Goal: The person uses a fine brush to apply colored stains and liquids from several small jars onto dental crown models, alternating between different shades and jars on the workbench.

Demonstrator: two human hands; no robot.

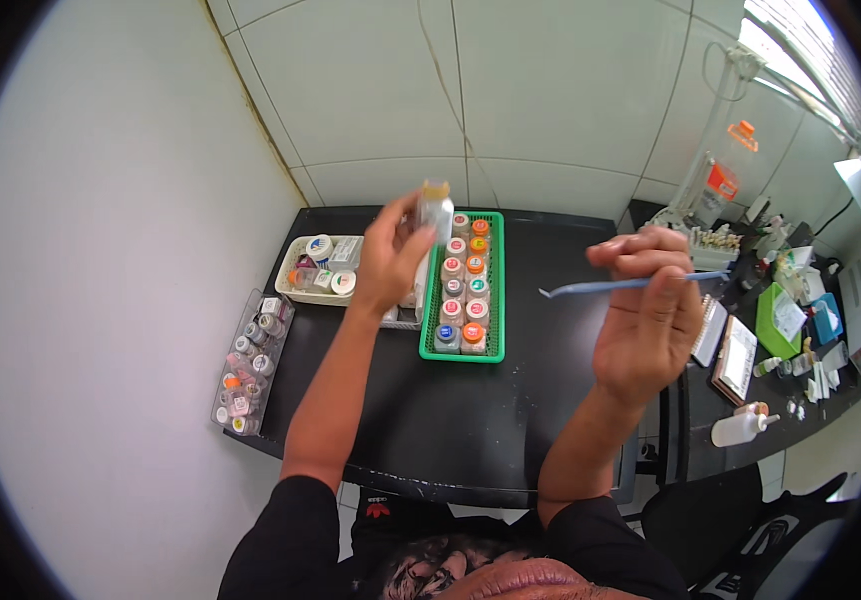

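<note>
Two bare hands above one black table (551,250). In the left hand (391,262), with fingers closed round its side: one small bottle (436,217), yellowish-capped, roughly upright, slightly blurred, raised near the far left corner of the green basket. In the right hand (654,305), gripped between thumb and fingers: one slender blue tool (591,287), nearly level, bent tip toward the left, well apart from the bottle. Within the one green basket (500,300): twelve capped bottles (453,290) visible, in two columns of six, with one blue cap at the near left. Farther left: one cream basket (311,297) with two round white-lidded jars (344,284) among other containers; one clear bin (274,370) of small bottles, too crowded for an exact count. At far right: two notebooks (736,358), one white squeeze bottle (735,430), one large orange-capped bottle (719,188), one lamp (859,180).
</note>
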